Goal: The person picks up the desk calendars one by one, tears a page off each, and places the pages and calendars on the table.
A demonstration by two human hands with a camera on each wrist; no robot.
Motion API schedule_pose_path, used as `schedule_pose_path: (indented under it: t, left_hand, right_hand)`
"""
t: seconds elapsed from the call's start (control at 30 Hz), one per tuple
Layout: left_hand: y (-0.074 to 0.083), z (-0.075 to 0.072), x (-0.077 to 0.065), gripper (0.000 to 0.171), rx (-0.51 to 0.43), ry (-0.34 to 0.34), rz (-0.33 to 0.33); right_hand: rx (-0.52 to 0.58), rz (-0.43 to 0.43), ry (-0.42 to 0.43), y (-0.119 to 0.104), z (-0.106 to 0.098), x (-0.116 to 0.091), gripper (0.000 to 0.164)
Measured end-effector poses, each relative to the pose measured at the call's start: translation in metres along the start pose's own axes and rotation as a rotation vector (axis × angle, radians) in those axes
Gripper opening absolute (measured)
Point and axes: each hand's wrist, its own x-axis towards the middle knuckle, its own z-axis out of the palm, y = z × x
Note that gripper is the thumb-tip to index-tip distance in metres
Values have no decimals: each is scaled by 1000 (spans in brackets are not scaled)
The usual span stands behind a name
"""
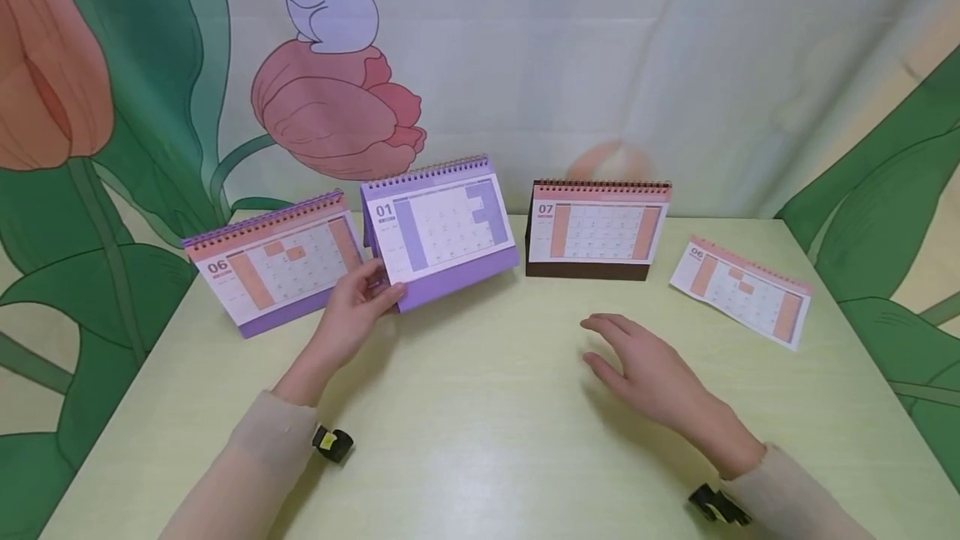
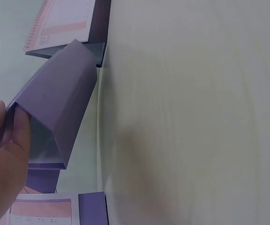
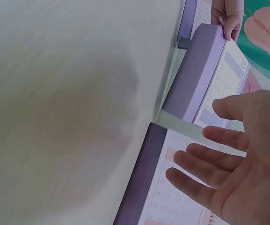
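In the head view my left hand (image 1: 352, 307) grips the lower left edge of a purple desk calendar (image 1: 442, 227) showing page 01, thumb on the front and fingers behind. The calendar is tilted, its right side higher, and its purple base (image 2: 55, 93) shows from the side in the left wrist view. My right hand (image 1: 648, 369) hovers over the table with fingers extended and parted, holding nothing. Nearest to it stands a dark brown desk calendar (image 1: 600, 227) open at page 07. The right wrist view shows the bare palm and fingers (image 3: 191, 187).
Left of the held calendar stands another purple desk calendar (image 1: 281, 261) at page 06. A loose 06 calendar sheet (image 1: 742, 290) lies on the table (image 1: 480, 440) at the right. Behind hangs a curtain (image 1: 562, 48) printed with flowers and leaves.
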Motion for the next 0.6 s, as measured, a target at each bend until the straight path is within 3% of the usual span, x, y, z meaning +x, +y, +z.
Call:
schedule_pose_path:
  t: [0.6]
  left_hand:
    - [11,-4,-31,43,14,-78,10]
  right_hand:
    - [-18,-124,119,-21,-1,21,54]
